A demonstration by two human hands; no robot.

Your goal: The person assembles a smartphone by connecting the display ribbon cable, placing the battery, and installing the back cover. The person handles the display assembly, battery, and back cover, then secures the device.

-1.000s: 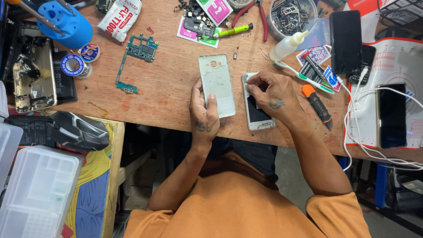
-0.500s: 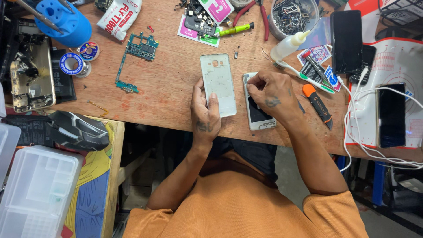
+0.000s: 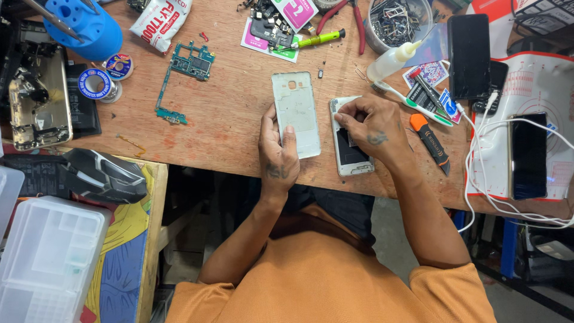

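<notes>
**Phone teardown at a cluttered wooden bench, head view**

Wooden table (image 3: pixel 239 113) fills the upper part of the frame, crowded with repair items; a person in an orange shirt sits at its near edge.

Left hand (image 3: pixel 278 149): lies on the lower left edge of the pale back cover (image 3: pixel 295 113), which is flat on the table at frame centre, inner side up. Fingers are curled loosely around that edge, thumb on the cover's face. A light hold, not a tight fist.

Right hand (image 3: pixel 371 128): rests on the opened phone body (image 3: pixel 350 152), just right of the cover and nearly touching it. Fingertips are pinched together at the phone's upper left corner; whether they hold any small part cannot be told. The phone lies flat, its dark interior showing below the hand.

Surroundings:
- green circuit board (image 3: pixel 191 63), upper left of centre, well apart from the cover
- blue tool stand (image 3: pixel 84 27), upper left corner
- squeeze bottle (image 3: pixel 391 60) lying tilted, above the right hand
- orange-and-black tool (image 3: pixel 430 140), just right of the right hand
- dark phone (image 3: pixel 469 54), upper right
- second phone (image 3: pixel 529 155) on a white mat at far right, white cable beside it
- clear plastic box (image 3: pixel 48 263), lower left, off the table
</notes>
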